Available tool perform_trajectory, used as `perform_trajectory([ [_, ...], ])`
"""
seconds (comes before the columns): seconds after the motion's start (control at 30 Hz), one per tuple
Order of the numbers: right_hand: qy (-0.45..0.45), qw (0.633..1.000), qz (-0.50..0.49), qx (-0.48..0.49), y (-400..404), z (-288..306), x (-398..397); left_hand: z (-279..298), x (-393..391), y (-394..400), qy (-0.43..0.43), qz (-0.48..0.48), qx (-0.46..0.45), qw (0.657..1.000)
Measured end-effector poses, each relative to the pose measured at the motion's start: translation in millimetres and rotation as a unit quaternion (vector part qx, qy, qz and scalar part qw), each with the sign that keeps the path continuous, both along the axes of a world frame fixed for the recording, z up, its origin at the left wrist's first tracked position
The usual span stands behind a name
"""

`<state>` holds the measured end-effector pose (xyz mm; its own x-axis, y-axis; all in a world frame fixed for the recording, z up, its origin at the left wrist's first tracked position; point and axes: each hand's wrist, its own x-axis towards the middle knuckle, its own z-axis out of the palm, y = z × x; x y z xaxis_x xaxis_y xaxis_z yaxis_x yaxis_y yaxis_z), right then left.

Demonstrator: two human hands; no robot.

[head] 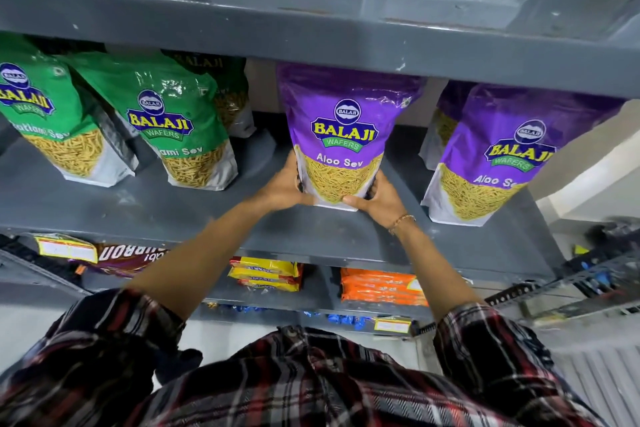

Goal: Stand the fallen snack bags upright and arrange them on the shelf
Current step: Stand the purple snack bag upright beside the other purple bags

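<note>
both hands — left hand (282,185), right hand (379,198) — clasp the base of the purple bag (346,135), upright mid-shelf (173,211). risk: top-heavy, it may tip forward on release — or nudge the neighbouring purple bag (502,156).

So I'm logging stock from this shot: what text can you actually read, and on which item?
"BALAJI WAFERS", "Aloo Sev": held purple bag, both hands at its base.
"BALAJI WAFERS", "Aloo S…", cut off: right purple bag.
"BALAJI WAFERS", "…ami Sev", partly creased: middle green bag.
"BALAJI WAFERS", blurred line below: left green bag.
"BALAJI": rear green bag.
"…OURBON", upside down: brown pack.
Yellow packs, orange packs, price tags: unreadable.
</note>
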<state>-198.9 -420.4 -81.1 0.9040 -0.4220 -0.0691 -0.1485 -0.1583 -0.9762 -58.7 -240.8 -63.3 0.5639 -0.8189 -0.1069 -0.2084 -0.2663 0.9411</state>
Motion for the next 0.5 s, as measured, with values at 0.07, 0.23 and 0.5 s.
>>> perform_trajectory([
  [0.07,0.000,1.000,0.006,0.003,0,2,0,-3,-6,2,-0.025,0.019,0.003,1.000],
  [0.23,0.019,1.000,0.019,0.006,-1,10,-2,-7,-24,5,-0.059,0.130,-0.008,0.990],
  [0.5,0.038,0.999,-0.005,0.028,23,14,-38,-8,-52,30,-0.045,0.115,-0.024,0.992],
])
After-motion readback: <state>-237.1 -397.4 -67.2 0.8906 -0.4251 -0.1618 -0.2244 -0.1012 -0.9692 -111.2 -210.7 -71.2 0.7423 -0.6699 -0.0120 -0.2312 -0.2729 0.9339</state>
